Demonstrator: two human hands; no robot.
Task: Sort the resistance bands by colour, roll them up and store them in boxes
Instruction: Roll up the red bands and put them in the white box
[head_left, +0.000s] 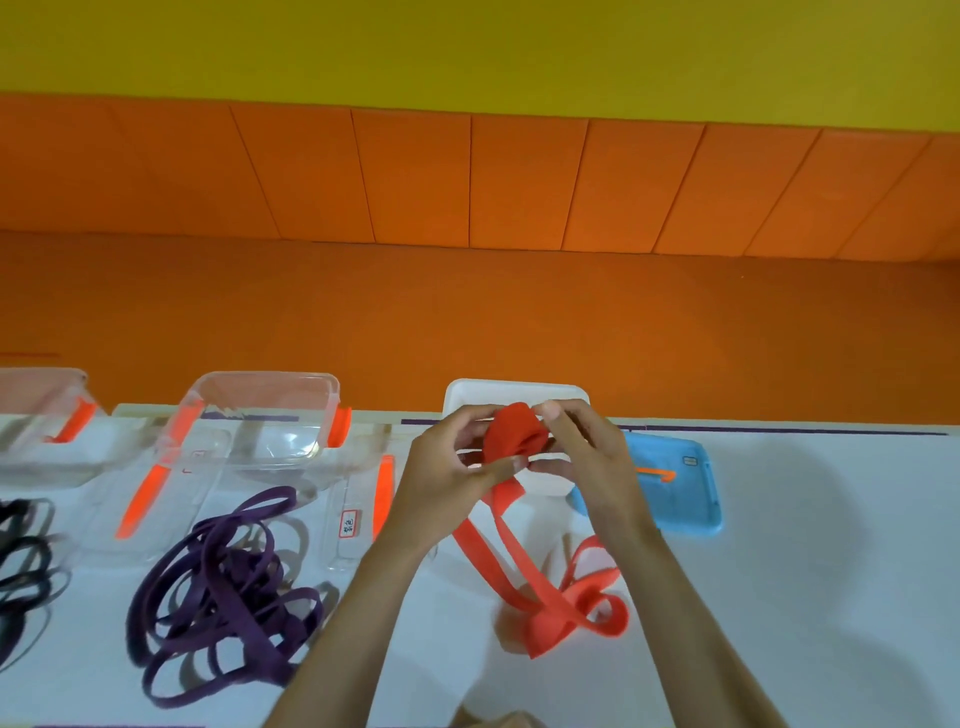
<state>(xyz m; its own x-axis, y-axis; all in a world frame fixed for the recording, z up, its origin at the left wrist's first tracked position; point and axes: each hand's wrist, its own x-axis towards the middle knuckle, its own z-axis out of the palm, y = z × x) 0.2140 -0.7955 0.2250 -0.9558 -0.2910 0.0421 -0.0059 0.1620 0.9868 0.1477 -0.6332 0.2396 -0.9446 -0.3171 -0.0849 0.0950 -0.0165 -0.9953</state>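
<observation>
A flat, matte red band (514, 436) is held above the far edge of the white table (810, 571), its upper end wound into a thick, soft roll. The roll is pinched from one side by the curled fingers and thumb of the left hand (452, 467) and gripped from the other by the right hand (587, 457), whose thumb is laid over the top. From the roll two ribbon-like strands are let down to the table, where the rest is heaped in loose, twisted loops. Just behind the hands a white box (467, 395) with rounded corners is seen, largely covered by them; beside it on the right a glossy blue plastic lid (685, 483) is laid flat, an orange mark on it. To the left a tangle of narrow purple bands (223, 587) is spread in overlapping ovals, and at the left edge a smaller tangle of thin black bands (26, 561) is partly cut off. Behind the purple bands a clear plastic box (260, 410) with orange side clips is set, open, and a second clear box (41, 415) stands farther left. A transparent lid (350, 519) bearing a small paper label is laid between the purple bands and the left forearm. The background is filled by smooth orange padded panels (519, 182)
</observation>
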